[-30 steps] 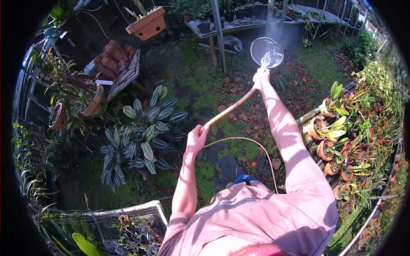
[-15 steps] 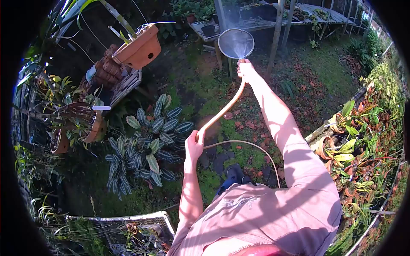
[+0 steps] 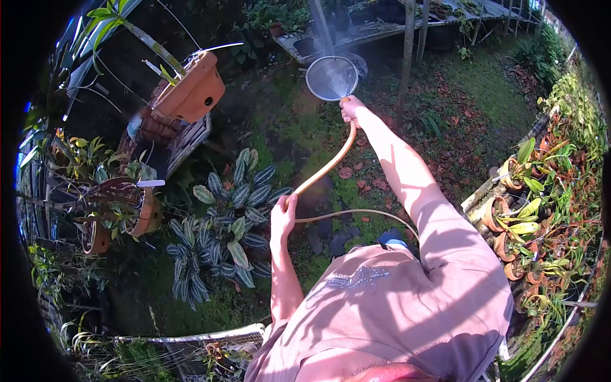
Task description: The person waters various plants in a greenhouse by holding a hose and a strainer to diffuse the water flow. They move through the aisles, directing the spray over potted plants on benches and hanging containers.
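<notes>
A tan hose [image 3: 328,167] runs in a curve between my two hands. My right hand [image 3: 351,109] is stretched far forward, its fingers wrapped round the hose end, where a fine spray comes out. The spray meets a round mesh sieve [image 3: 331,78] just beyond that hand; how the sieve is held cannot be made out. Lower and to the left, my left hand [image 3: 283,215] grips the hose near the striped-leaf plant [image 3: 238,200]. From there the hose loops back right toward my body.
A terracotta planter [image 3: 194,89] hangs at upper left, with more hanging pots [image 3: 147,213] below. Several potted plants [image 3: 496,213] line the right side. A raised bench [image 3: 375,32] with upright posts [image 3: 408,60] stands ahead. A wire-mesh frame [image 3: 242,334] is at lower left.
My right hand, the hose end and the sieve have shifted left and slightly down in view. My left hand has moved slightly left. The view has shifted, and my shirt now hides the shoe.
</notes>
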Motion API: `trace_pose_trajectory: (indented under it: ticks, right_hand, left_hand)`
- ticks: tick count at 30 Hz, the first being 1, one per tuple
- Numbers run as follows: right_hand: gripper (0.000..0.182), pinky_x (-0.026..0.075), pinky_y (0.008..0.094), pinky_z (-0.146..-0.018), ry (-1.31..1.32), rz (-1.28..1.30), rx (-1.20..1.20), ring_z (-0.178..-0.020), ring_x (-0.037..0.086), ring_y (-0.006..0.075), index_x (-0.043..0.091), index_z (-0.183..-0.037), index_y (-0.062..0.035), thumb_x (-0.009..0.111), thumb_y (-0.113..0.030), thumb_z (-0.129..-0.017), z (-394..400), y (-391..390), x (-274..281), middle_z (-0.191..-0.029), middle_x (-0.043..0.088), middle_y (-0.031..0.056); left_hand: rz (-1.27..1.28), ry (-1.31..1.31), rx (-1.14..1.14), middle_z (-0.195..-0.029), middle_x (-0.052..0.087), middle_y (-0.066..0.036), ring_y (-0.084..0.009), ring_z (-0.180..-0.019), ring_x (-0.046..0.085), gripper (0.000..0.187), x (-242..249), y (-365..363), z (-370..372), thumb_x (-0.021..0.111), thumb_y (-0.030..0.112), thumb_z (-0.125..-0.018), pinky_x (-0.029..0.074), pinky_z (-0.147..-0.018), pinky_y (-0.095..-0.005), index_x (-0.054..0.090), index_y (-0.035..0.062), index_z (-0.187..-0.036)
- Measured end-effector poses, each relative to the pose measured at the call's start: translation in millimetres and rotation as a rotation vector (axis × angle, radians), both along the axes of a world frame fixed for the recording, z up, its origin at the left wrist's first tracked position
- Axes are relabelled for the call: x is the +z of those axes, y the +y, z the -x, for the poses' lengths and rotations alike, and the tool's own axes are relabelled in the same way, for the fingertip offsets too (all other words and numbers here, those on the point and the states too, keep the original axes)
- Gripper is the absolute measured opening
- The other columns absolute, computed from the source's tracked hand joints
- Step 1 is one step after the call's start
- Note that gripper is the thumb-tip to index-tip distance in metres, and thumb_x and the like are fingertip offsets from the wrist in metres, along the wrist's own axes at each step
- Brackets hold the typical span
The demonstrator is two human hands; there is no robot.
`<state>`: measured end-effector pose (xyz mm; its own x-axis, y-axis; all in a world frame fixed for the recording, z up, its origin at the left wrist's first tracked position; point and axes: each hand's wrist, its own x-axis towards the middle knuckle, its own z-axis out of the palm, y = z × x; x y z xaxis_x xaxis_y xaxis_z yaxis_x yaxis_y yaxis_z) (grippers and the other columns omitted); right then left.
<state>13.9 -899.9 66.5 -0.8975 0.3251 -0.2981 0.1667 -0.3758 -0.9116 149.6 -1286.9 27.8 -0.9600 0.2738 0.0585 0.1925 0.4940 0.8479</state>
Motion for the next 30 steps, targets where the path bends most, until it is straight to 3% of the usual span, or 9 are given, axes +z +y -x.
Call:
trace_pose_trajectory:
  ticks: [2, 5, 8, 10, 16, 20, 24, 28, 30]
  right_hand:
    - [0.014, 0.028, 0.0255, -0.034, 0.042, 0.027, 0.125, -0.045, 0.039, 0.0099, 0.044, -0.105, -0.0103, 0.044, -0.004, -0.093, 17, 5, -19, -0.067, 0.042, 0.0028]
    - [0.014, 0.030, 0.0270, -0.035, 0.147, 0.028, -0.060, -0.045, 0.040, 0.0103, 0.044, -0.106, -0.0095, 0.044, -0.004, -0.092, 30, -1, -25, -0.068, 0.043, 0.0031]
    - [0.012, 0.033, 0.0248, -0.037, 0.157, 0.020, -0.119, -0.049, 0.043, 0.0091, 0.042, -0.109, -0.0111, 0.049, -0.010, -0.099, 25, 13, -18, -0.071, 0.045, 0.0018]
    - [0.013, 0.034, 0.0252, -0.037, 0.141, 0.037, -0.063, -0.049, 0.043, 0.0093, 0.042, -0.109, -0.0111, 0.050, -0.010, -0.099, 25, 40, -23, -0.070, 0.045, 0.0019]
    - [0.013, 0.033, 0.0249, -0.037, 0.118, 0.019, -0.273, -0.049, 0.042, 0.0092, 0.042, -0.109, -0.0109, 0.049, -0.010, -0.099, 32, 131, -26, -0.070, 0.044, 0.0015]
    - [0.011, 0.033, 0.0253, -0.037, 0.126, 0.076, -0.140, -0.049, 0.042, 0.0095, 0.041, -0.108, -0.0109, 0.048, -0.010, -0.099, 35, 202, -28, -0.068, 0.043, 0.0008]
    - [0.010, 0.032, 0.0244, -0.038, 0.108, 0.070, -0.384, -0.050, 0.041, 0.0087, 0.042, -0.107, -0.0115, 0.048, -0.010, -0.099, 48, 242, -25, -0.071, 0.044, 0.0011]
    - [0.010, 0.033, 0.0239, -0.039, 0.137, 0.087, -0.204, -0.051, 0.041, 0.0090, 0.042, -0.108, -0.0115, 0.049, -0.012, -0.100, 58, 268, -29, -0.073, 0.044, 0.0025]
    - [0.012, 0.033, 0.0242, -0.039, 0.140, 0.104, -0.239, -0.050, 0.041, 0.0089, 0.043, -0.110, -0.0116, 0.049, -0.011, -0.099, 67, 269, -30, -0.072, 0.044, 0.0023]
  left_hand:
    - [0.109, -0.037, 0.034, -0.072, 0.057, -0.013, -0.0211, -0.068, 0.055, 0.044, -13, 0, 4, 0.057, 0.045, -0.098, 0.045, -0.066, -0.0360, 0.064, 0.0025, -0.096]
    - [0.203, -0.130, 0.173, -0.087, 0.066, -0.016, -0.0331, -0.084, 0.064, 0.048, -23, 13, 1, 0.055, 0.053, -0.096, 0.048, -0.080, -0.0409, 0.065, 0.0070, -0.102]
    - [0.112, -0.077, 0.232, -0.068, 0.041, -0.001, -0.0118, -0.066, 0.037, 0.043, -32, 45, -1, 0.057, 0.042, -0.100, 0.035, -0.060, -0.0305, 0.058, 0.0005, -0.087]
    - [0.130, -0.111, 0.228, -0.069, 0.044, -0.003, -0.0123, -0.068, 0.039, 0.046, -28, 71, -1, 0.057, 0.044, -0.099, 0.037, -0.062, -0.0307, 0.058, -0.0006, -0.087]
    - [0.118, -0.073, 0.215, -0.072, 0.058, -0.014, -0.0196, -0.067, 0.052, 0.044, -23, 154, 33, 0.060, 0.042, -0.098, 0.044, -0.066, -0.0356, 0.062, -0.0022, -0.094]
    - [0.121, 0.031, 0.129, -0.079, 0.061, -0.017, -0.0275, -0.073, 0.057, 0.039, -20, 207, 60, 0.063, 0.035, -0.096, 0.046, -0.072, -0.0384, 0.061, -0.0032, -0.093]
    - [0.089, 0.114, 0.099, -0.084, 0.063, -0.019, -0.0328, -0.079, 0.059, 0.035, -8, 247, 81, 0.066, 0.031, -0.095, 0.046, -0.075, -0.0402, 0.061, -0.0039, -0.092]
    - [0.082, 0.283, 0.031, -0.074, 0.058, -0.011, -0.0168, -0.070, 0.050, 0.035, -13, 266, 100, 0.064, 0.031, -0.097, 0.043, -0.067, -0.0337, 0.063, -0.0039, -0.092]
    - [0.106, 0.271, 0.047, -0.075, 0.059, -0.011, -0.0180, -0.071, 0.053, 0.034, -14, 268, 106, 0.064, 0.030, -0.096, 0.044, -0.068, -0.0339, 0.063, -0.0032, -0.091]
